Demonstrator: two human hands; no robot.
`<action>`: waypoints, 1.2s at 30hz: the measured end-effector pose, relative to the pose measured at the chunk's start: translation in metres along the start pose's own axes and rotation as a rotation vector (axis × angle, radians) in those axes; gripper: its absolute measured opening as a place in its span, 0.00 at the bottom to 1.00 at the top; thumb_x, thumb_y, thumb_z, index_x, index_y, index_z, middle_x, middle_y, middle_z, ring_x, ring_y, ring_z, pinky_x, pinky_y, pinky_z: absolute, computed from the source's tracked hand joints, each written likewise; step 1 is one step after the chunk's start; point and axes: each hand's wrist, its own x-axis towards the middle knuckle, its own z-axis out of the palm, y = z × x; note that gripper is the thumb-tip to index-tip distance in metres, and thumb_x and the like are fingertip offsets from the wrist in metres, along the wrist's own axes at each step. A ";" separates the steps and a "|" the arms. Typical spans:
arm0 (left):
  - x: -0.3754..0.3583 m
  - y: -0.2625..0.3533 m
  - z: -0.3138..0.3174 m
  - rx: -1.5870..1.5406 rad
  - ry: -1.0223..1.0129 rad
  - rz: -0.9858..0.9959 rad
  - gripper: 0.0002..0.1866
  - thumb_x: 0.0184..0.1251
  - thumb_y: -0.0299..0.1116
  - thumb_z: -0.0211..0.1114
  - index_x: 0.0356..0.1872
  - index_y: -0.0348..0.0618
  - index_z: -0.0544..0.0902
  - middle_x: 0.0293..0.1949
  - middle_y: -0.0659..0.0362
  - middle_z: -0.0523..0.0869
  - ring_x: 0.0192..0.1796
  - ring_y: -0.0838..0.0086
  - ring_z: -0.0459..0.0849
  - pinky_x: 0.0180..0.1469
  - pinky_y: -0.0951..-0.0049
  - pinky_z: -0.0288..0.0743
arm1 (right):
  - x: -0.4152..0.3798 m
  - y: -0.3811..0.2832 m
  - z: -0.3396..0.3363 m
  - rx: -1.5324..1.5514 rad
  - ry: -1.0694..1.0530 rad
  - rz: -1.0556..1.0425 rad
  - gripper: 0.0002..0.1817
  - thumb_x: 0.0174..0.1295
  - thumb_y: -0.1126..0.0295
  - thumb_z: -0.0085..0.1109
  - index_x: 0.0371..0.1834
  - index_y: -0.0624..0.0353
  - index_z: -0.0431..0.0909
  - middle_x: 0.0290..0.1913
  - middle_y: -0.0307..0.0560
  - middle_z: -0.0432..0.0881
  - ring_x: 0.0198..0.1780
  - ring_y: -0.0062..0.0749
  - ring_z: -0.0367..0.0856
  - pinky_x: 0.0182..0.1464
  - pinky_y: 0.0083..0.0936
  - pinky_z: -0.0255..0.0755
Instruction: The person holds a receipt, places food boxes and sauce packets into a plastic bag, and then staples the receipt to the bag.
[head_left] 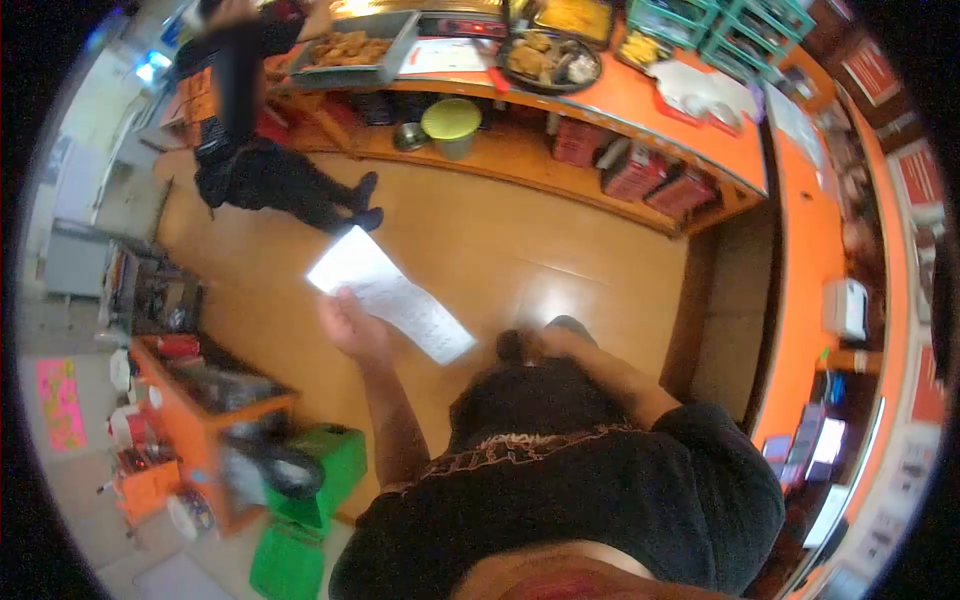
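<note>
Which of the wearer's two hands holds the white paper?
The left hand, which grips the white paper at its edge. The right hand is apart from the paper, lowered near the lap.

Floor: smooth, glossy tan flooring point(480, 265), marked by faint seam lines and one white patch of reflected light point(553, 290). Far side: long wooden counter with an orange top and pale edge point(628, 108), a low brown wooden shelf point(510, 168) running beneath. Right side: second counter with an orange top point(810, 285), set at an angle to the first, its dark brown front panel point(722, 290) reaching down to the floor. Beyond it: pale wall bearing red-and-white printed posters point(918, 183). Left side: pale wall surface with a bright pink, patterned rectangular sheet point(62, 405); upper left, a bluish-white glare point(152, 68), source blurred.
</note>
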 end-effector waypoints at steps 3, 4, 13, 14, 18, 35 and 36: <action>0.061 -0.011 0.001 0.103 -0.065 -0.038 0.13 0.78 0.35 0.57 0.46 0.32 0.77 0.39 0.59 0.82 0.41 0.77 0.79 0.45 0.75 0.74 | -0.006 -0.024 -0.080 0.342 0.418 0.300 0.16 0.62 0.54 0.65 0.39 0.56 0.85 0.31 0.48 0.86 0.34 0.35 0.84 0.33 0.34 0.78; 0.078 -0.024 0.000 0.154 -0.121 -0.053 0.13 0.78 0.35 0.57 0.48 0.32 0.77 0.40 0.59 0.82 0.41 0.77 0.80 0.46 0.75 0.75 | 0.006 -0.032 -0.102 0.698 0.522 0.524 0.17 0.63 0.54 0.64 0.41 0.57 0.85 0.31 0.46 0.86 0.35 0.31 0.84 0.33 0.31 0.78; 0.247 -0.097 0.180 0.272 -0.572 0.262 0.18 0.76 0.30 0.57 0.62 0.34 0.73 0.52 0.47 0.83 0.53 0.64 0.84 0.57 0.68 0.76 | 0.121 0.127 -0.237 0.529 0.327 0.684 0.19 0.62 0.55 0.65 0.45 0.60 0.86 0.33 0.47 0.87 0.31 0.30 0.83 0.30 0.32 0.77; 0.272 -0.090 0.216 0.339 -0.584 0.402 0.15 0.75 0.29 0.56 0.58 0.35 0.79 0.47 0.47 0.85 0.49 0.63 0.84 0.56 0.66 0.76 | 0.133 0.149 -0.246 0.577 0.353 0.686 0.20 0.61 0.54 0.65 0.44 0.60 0.87 0.32 0.47 0.87 0.30 0.31 0.84 0.30 0.34 0.78; 0.366 -0.079 0.341 0.203 -0.727 0.435 0.13 0.74 0.24 0.54 0.54 0.34 0.81 0.45 0.51 0.84 0.51 0.67 0.83 0.54 0.71 0.75 | 0.180 0.122 -0.331 0.820 0.508 0.577 0.19 0.62 0.54 0.68 0.46 0.57 0.84 0.35 0.47 0.86 0.32 0.32 0.82 0.29 0.30 0.75; 0.708 -0.111 0.731 0.262 -0.450 0.891 0.15 0.75 0.33 0.52 0.50 0.39 0.85 0.41 0.40 0.86 0.49 0.49 0.85 0.54 0.54 0.77 | 0.198 0.082 -0.422 0.965 1.070 0.935 0.19 0.68 0.53 0.57 0.56 0.50 0.79 0.44 0.44 0.85 0.41 0.32 0.83 0.38 0.35 0.77; 0.679 -0.043 0.703 0.502 -0.785 0.448 0.17 0.76 0.39 0.53 0.50 0.40 0.85 0.41 0.41 0.86 0.48 0.50 0.85 0.53 0.52 0.77 | 0.188 0.074 -0.403 1.032 1.047 1.015 0.21 0.67 0.51 0.57 0.56 0.50 0.79 0.45 0.44 0.85 0.42 0.32 0.83 0.38 0.36 0.77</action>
